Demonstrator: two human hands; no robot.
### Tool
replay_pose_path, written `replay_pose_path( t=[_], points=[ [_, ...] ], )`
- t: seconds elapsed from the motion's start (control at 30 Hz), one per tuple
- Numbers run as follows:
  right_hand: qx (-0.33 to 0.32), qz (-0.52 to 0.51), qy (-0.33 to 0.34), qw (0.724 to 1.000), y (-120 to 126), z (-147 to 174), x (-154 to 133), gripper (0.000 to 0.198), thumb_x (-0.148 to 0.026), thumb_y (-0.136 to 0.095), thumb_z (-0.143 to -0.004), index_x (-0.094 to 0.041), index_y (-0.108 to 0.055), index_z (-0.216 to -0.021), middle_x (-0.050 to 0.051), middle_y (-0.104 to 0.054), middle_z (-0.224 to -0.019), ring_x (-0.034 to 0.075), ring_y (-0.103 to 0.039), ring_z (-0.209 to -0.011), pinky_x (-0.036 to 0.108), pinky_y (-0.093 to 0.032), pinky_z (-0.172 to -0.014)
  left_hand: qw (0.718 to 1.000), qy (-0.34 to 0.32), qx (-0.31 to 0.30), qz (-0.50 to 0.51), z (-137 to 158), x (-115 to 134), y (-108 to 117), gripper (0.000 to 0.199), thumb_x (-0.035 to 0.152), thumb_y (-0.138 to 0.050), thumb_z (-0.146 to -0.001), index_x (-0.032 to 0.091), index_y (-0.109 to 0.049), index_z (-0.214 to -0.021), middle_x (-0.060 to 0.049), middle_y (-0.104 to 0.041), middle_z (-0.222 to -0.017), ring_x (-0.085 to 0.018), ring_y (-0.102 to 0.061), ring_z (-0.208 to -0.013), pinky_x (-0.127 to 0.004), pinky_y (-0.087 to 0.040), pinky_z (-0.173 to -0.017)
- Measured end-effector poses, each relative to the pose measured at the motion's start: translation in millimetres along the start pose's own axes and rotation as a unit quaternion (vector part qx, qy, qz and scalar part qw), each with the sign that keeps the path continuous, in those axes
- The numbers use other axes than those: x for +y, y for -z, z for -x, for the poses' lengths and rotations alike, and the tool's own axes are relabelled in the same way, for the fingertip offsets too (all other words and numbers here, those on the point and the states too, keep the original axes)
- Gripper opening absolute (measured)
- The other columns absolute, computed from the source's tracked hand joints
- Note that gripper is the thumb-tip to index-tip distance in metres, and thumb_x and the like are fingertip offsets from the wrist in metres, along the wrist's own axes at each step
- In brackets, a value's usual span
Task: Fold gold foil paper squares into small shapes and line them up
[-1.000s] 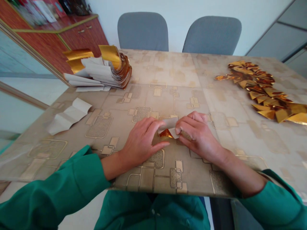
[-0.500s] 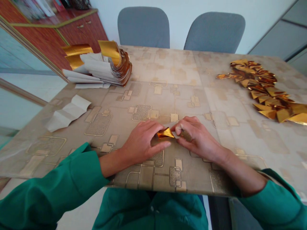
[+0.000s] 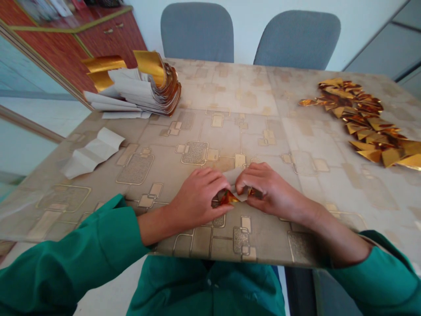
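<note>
Near the front of the table, a sheet of gold foil paper point(image 3: 229, 198) with a pale back lies partly folded between my hands. My left hand point(image 3: 200, 195) is closed on its left end, fingers curled over the top and thumb below. On the other end, my right hand point(image 3: 271, 186) pinches the paper with curled fingers. A pale flap shows behind and between the fingertips. Both palms and much of the paper's folded shape are hidden from me.
A thick stack of gold foil paper point(image 3: 144, 94) stands at the back left. A creased pale sheet point(image 3: 95, 151) lies in front of it. Folded gold pieces point(image 3: 365, 120) form a curved row at right. Two grey chairs point(image 3: 197, 33) stand behind the patterned table point(image 3: 184, 94).
The gold paper between my hands has turned and shows less bright gold, with more of the pale flap visible behind. My fingers have shifted slightly on it. The view has tilted a little.
</note>
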State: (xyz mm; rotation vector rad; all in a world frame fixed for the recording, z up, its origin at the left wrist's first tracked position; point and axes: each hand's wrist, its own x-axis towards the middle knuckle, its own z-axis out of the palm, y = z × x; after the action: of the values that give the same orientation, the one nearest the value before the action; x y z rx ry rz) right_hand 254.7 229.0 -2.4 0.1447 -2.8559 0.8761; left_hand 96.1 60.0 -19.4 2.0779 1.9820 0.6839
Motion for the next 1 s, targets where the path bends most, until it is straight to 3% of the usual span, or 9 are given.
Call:
replay_pose_path(
  t=[0.17, 0.33, 0.47, 0.57, 0.73, 0.9, 1.0],
  points=[
    [-0.062, -0.003, 0.012, 0.998, 3, 5, 4, 0.017, -0.008, -0.065, -0.079, -0.021, -0.062, -0.089, 0.000, -0.061, -0.092, 0.016, -0.054, -0.091, 0.032, -0.035, -0.084, 0.998, -0.050, -0.016, -0.040, 5, 2, 1, 0.015, 0.034, -0.069, -0.086, 0.019, -0.065, -0.089, -0.005, -0.064, -0.103, -0.022, -0.054, -0.092, -0.037, -0.038, -0.082],
    [-0.084, 0.004, 0.000, 0.996, 5, 7, 4, 0.013, -0.014, -0.068, -0.080, -0.021, -0.064, -0.091, 0.002, -0.060, -0.094, 0.018, -0.053, -0.093, 0.035, -0.035, -0.086, 0.992, -0.109, 0.003, -0.066, 7, 4, 3, 0.013, 0.030, -0.060, -0.095, 0.020, -0.067, -0.094, -0.005, -0.065, -0.102, -0.021, -0.054, -0.092, -0.035, -0.039, -0.082],
    [-0.092, -0.005, -0.011, 0.996, 10, 9, 2, 0.024, -0.034, -0.077, -0.079, -0.019, -0.064, -0.094, 0.003, -0.059, -0.095, 0.019, -0.052, -0.093, 0.036, -0.035, -0.087, 0.991, -0.116, 0.010, -0.073, 10, 4, 2, 0.017, 0.032, -0.060, -0.096, 0.018, -0.069, -0.096, -0.005, -0.064, -0.095, -0.021, -0.052, -0.088, -0.034, -0.039, -0.078],
    [-0.099, -0.018, -0.037, 0.994, 13, 11, 2, 0.028, -0.046, -0.068, -0.087, -0.019, -0.064, -0.093, 0.003, -0.059, -0.094, 0.019, -0.053, -0.093, 0.037, -0.034, -0.087, 0.993, -0.103, 0.007, -0.059, 12, 3, 1, 0.018, 0.034, -0.061, -0.095, 0.018, -0.069, -0.097, -0.005, -0.064, -0.093, -0.021, -0.053, -0.086, -0.034, -0.039, -0.077],
    [-0.103, -0.013, -0.069, 0.992, 15, 13, 3, 0.016, -0.034, -0.062, -0.092, -0.019, -0.063, -0.088, 0.002, -0.060, -0.089, 0.018, -0.053, -0.087, 0.035, -0.035, -0.082, 0.996, -0.079, 0.009, -0.026, 13, 2, 2, 0.014, 0.031, -0.064, -0.093, 0.018, -0.069, -0.097, -0.004, -0.064, -0.094, -0.020, -0.054, -0.086, -0.033, -0.040, -0.077],
    [-0.095, 0.018, -0.093, 0.991, 16, 14, 2, 0.019, -0.028, -0.058, -0.093, -0.018, -0.062, -0.077, 0.001, -0.058, -0.078, 0.016, -0.053, -0.080, 0.034, -0.035, -0.080, 0.997, -0.072, 0.010, -0.034, 15, 2, 4, 0.013, 0.030, -0.066, -0.092, 0.018, -0.068, -0.098, -0.005, -0.065, -0.097, -0.019, -0.056, -0.087, -0.034, -0.042, -0.079],
    [-0.077, 0.029, -0.066, 0.994, 10, 12, 1, 0.007, -0.021, -0.057, -0.091, -0.019, -0.063, -0.087, 0.001, -0.060, -0.083, 0.015, -0.054, -0.080, 0.033, -0.037, -0.080, 0.996, -0.074, 0.017, -0.041, 15, 2, 3, 0.014, 0.029, -0.066, -0.092, 0.017, -0.068, -0.098, -0.005, -0.064, -0.095, -0.020, -0.055, -0.086, -0.034, -0.042, -0.078]
  ],
)
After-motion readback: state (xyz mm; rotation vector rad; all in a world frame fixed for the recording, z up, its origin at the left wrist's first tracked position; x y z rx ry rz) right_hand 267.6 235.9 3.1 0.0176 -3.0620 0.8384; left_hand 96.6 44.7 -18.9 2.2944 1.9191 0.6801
